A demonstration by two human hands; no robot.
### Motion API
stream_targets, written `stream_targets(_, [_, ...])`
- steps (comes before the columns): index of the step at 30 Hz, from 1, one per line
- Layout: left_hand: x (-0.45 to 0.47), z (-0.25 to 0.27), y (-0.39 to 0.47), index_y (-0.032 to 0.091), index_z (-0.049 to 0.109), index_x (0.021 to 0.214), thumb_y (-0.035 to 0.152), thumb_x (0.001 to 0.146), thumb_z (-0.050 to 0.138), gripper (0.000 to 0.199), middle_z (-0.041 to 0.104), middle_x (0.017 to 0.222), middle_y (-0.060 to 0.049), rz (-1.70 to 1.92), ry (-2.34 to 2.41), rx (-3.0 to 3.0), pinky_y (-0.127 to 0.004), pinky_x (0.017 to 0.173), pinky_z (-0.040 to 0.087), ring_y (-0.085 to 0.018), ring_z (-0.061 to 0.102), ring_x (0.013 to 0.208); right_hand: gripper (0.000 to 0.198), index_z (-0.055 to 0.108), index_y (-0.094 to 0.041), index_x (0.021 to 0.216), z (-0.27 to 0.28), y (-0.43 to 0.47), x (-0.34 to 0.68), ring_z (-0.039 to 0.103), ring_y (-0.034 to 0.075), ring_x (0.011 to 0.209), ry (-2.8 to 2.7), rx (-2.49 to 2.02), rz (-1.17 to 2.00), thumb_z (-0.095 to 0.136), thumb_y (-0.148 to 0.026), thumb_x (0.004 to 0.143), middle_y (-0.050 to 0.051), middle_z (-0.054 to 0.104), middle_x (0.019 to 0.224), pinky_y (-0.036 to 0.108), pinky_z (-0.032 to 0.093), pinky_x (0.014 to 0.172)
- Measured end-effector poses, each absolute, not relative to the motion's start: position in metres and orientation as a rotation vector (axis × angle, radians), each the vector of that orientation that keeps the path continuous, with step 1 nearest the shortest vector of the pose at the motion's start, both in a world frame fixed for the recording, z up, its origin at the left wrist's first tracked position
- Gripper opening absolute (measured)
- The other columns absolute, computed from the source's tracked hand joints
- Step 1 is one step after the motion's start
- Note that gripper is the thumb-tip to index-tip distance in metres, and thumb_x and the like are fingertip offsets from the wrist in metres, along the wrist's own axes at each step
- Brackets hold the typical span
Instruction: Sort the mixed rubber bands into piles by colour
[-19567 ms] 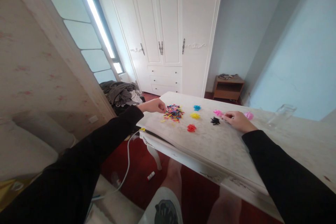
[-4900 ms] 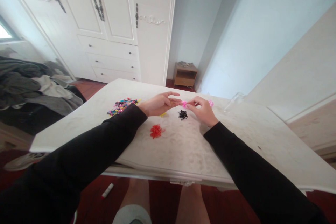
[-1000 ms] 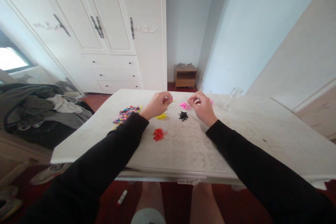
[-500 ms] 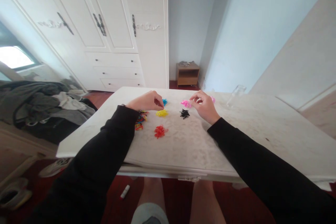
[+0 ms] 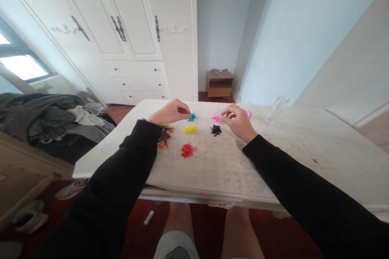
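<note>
My left hand [image 5: 174,112] is closed in a pinch, its fingertips at the edge of a small blue pile [image 5: 191,117] of what look like rubber bands. Whatever lies between those fingertips is too small to make out. Across the table, my right hand [image 5: 238,121] pinches thumb and forefinger together at the side of a pink pile [image 5: 216,118]; what it grips is hidden. A yellow pile [image 5: 189,129], a black pile [image 5: 216,130] and a red pile [image 5: 187,150] lie nearer to me. Mixed-colour bands [image 5: 165,134] are partly covered by my left forearm.
All the piles lie on a white table [image 5: 212,174]. A clear glass jar [image 5: 277,108] and another pink heap [image 5: 249,113] are beyond my right hand. Clothes [image 5: 60,117] are heaped on the left. A white wardrobe [image 5: 139,52] and small wooden nightstand [image 5: 220,85] stand behind.
My left hand has moved up from above the yellow pile to the blue one. The right hand stays by the pink pile. The whole view has shifted slightly.
</note>
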State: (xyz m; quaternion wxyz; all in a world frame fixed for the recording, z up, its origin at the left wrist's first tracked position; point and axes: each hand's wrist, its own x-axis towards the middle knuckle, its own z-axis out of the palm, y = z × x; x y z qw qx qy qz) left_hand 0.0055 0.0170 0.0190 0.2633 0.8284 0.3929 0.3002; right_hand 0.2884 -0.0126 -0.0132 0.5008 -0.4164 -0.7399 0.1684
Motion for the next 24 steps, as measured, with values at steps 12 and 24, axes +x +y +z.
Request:
stream_targets(12, [-0.033,0.04,0.029,0.014,0.068,0.068,0.034,0.07,0.07,0.021,0.051,0.049,0.003,1.649,1.193,1.635,-0.022,0.046,0.031,-0.007,0.042,0.045,0.013,0.062,-0.019,0.071,-0.015,-0.006,0.294,0.055,0.016,0.069,-1.944,-0.986,0.274,0.061,-0.023,0.083,0.002,0.058,0.08,0.032,0.045,0.067])
stream_targets(24, [-0.085,0.011,0.008,0.016,0.082,0.087,0.036,0.069,0.076,0.027,0.076,0.075,-0.004,0.473,1.507,2.359,-0.021,0.06,0.044,-0.014,0.064,0.066,0.008,0.066,-0.018,0.075,-0.021,0.0,0.3,0.058,0.017,0.072,-1.977,-0.97,0.285,0.061,-0.021,0.08,0.004,0.061,0.083,0.031,0.046,0.069])
